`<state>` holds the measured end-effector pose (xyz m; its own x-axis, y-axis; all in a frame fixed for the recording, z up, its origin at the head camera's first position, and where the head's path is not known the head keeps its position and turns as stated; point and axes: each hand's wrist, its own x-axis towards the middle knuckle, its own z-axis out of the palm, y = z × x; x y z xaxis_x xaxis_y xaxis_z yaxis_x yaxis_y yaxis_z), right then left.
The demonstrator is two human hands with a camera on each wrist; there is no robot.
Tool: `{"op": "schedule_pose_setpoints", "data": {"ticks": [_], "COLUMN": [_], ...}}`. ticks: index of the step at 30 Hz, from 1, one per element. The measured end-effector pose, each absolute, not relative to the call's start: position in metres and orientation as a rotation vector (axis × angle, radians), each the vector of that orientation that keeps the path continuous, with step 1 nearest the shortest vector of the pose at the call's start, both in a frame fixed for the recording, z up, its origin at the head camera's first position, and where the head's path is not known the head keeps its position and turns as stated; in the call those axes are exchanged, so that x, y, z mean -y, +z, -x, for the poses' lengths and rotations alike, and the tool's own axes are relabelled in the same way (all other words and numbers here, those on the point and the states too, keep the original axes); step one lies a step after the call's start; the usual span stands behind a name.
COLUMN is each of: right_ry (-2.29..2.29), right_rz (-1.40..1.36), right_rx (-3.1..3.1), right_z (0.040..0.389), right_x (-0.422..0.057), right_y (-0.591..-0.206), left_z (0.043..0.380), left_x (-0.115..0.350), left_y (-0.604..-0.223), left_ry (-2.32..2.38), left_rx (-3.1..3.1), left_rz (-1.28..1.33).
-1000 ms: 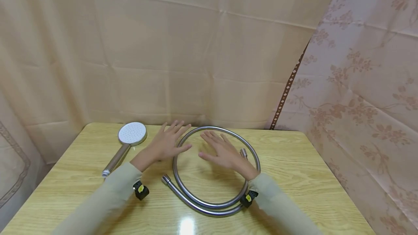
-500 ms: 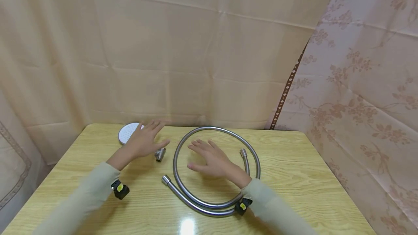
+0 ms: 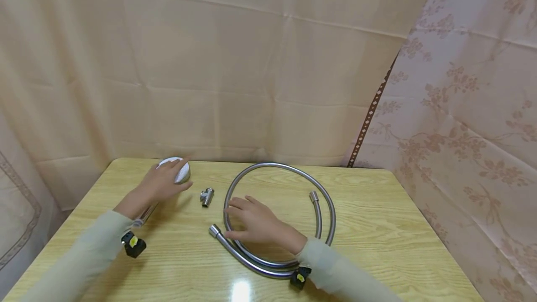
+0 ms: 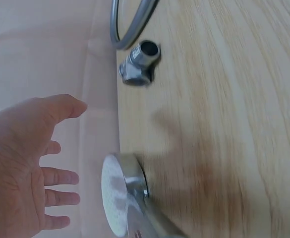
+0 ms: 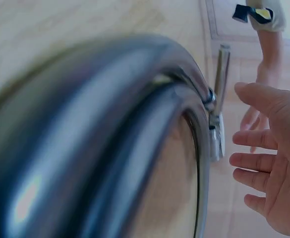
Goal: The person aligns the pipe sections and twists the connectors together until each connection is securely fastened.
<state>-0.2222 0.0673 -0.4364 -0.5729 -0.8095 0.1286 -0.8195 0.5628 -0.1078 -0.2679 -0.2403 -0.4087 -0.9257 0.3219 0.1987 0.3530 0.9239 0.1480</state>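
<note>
Over the handheld shower head (image 3: 182, 174) at the table's left, my left hand (image 3: 158, 184) hovers with its fingers spread, covering most of the handle. The left wrist view shows that hand (image 4: 16, 163) beside the white spray face (image 4: 114, 193), a gap between them. My right hand (image 3: 258, 223) hangs palm down, fingers extended, above the left part of a coiled metal shower hose (image 3: 331, 209); it holds nothing. A small chrome tee-shaped fitting (image 3: 207, 197) lies between the shower head and the coil.
The hose's two end nuts show: one end nut (image 3: 214, 229) at the lower left, another end nut (image 3: 313, 195) inside the coil. Beige curtain (image 3: 251, 83) hangs right behind the wooden table (image 3: 377, 236). A floral curtain (image 3: 470, 143) borders the right side.
My left hand has moved left, from near the coil to over the shower head, uncovering the chrome fitting. My right hand has shifted left and toward me above the hose.
</note>
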Motion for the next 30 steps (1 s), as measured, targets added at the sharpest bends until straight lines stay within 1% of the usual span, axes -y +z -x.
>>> {"op": "schedule_pose_setpoints", "data": {"ticks": [5,15,20,30], "right_ry": [0.190,0.108,0.099,0.120], "right_rz": [-1.440,-1.484,-1.502,-1.520], "right_rx": [2.722,2.655,2.626,2.611], "right_z": [0.215,0.214,0.214,0.214], "right_x": [-0.058,-0.049,-0.048,-0.045], "right_y": [-0.439,-0.446,-0.449,-0.449], "left_z": [0.268,0.268,0.267,0.261], "left_x": [0.255,0.280,0.284,0.281], "left_y": [-0.413,-0.414,-0.417,-0.436], "left_ry": [-0.240,-0.248,-0.201,-0.072], "left_rx": [2.880,2.975,3.000,3.001], "left_rz": [0.505,0.378,0.357,0.330]}}
